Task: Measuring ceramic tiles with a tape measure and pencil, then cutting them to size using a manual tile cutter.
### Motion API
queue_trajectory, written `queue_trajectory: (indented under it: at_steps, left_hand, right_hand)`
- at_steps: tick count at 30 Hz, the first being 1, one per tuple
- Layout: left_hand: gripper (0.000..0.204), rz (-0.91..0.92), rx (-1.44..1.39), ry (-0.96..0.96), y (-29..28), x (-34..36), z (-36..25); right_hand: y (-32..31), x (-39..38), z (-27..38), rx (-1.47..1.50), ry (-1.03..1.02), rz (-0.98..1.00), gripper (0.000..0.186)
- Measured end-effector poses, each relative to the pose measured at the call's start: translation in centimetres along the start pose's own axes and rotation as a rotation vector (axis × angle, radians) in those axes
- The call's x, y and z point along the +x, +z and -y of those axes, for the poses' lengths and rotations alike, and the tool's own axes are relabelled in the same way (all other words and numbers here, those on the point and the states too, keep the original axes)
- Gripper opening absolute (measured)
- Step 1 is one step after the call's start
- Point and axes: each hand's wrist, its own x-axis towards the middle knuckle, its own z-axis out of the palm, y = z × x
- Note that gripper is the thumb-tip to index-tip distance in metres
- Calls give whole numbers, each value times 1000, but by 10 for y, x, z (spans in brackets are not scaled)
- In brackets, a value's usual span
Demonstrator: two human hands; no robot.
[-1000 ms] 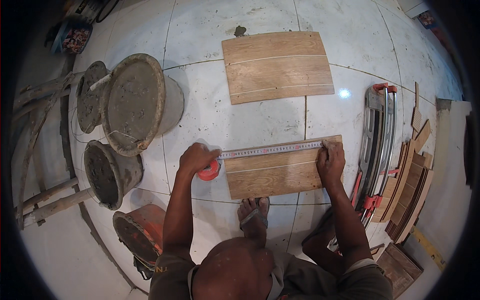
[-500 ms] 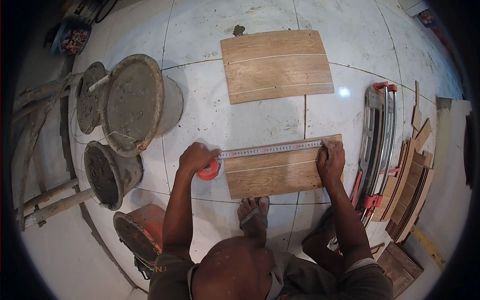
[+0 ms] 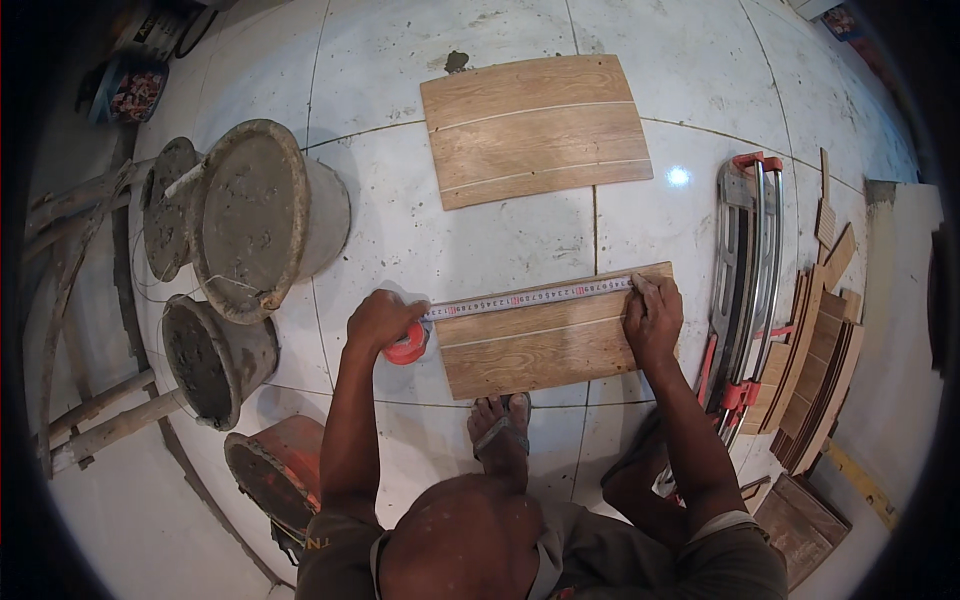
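Note:
A wood-look tile (image 3: 530, 355) with pale stripes lies on the floor before me, close to my foot. My left hand (image 3: 380, 322) is closed on a red tape measure (image 3: 405, 346) just off the tile's left edge. The tape's pale blade (image 3: 520, 298) runs out across the upper part of the tile toward its right end. There my right hand (image 3: 655, 315) rests on the tile, fingers bent and pinched at the blade. Whatever those fingertips hold, if anything, is too small to make out. Farther off lies a second wood-look tile (image 3: 537, 130).
Buckets of grey mortar (image 3: 250, 220) stand at the left, with a red-orange one (image 3: 280, 465) nearer me. On the right lie a tile cutter (image 3: 740, 290) with metal rails and several cut tile pieces (image 3: 820, 370). Wooden poles (image 3: 110, 425) lean at the far left.
The whole view has shifted slightly. My right fingertips have moved a little inward from the tile's right edge. My left hand keeps its hold on the tape measure.

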Motion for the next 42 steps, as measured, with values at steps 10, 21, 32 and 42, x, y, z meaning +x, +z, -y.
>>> queue_trajectory:
  at_steps: [10, 21, 32, 42]
  left_hand:
    - [56, -32, -25, 72, 6, 8, 10]
    - [53, -28, -75, 5, 8, 5, 7]
    - [59, 5, -19, 65, 6, 9, 19]
    - [52, -40, -91, 62, 5, 3, 13]
  right_hand:
    - [3, -5, -12, 27, -17, -18, 31]
    - [-3, 0, -8, 36, -43, -25, 34]
    - [9, -9, -15, 26, -78, -33, 34]
    - [2, -3, -6, 66, -73, -19, 38]
